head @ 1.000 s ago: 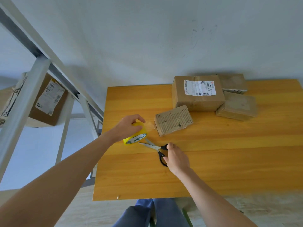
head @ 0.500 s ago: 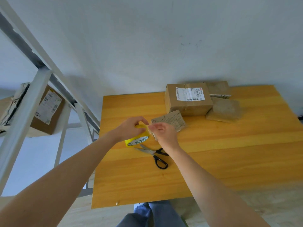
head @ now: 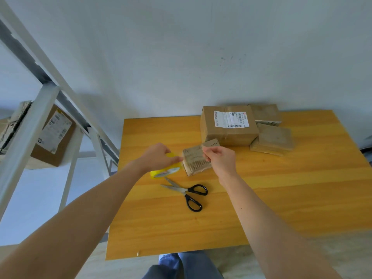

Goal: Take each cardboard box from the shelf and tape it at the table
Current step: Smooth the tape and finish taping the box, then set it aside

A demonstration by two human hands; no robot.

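A small flat cardboard box (head: 194, 164) lies on the orange wooden table (head: 291, 198). My left hand (head: 158, 158) grips a yellow tape roll (head: 166, 171) at the box's left edge. My right hand (head: 221, 158) hovers over the box's right part, its fingertips pinching the thin tape end pulled from the roll. The strip itself is hard to make out. Black-handled scissors (head: 188, 193) lie free on the table, just in front of the box, with their blades apart.
A larger labelled box (head: 227, 127) stands at the table's back, with two flat boxes (head: 274, 139) to its right. A white metal shelf frame (head: 30, 125) stands at the left and holds another labelled box (head: 53, 135). The wall runs behind the table.
My right hand let go of the scissors, pinched the tape end at the roll and has drawn it rightward over the small box. My left hand stays on the roll.
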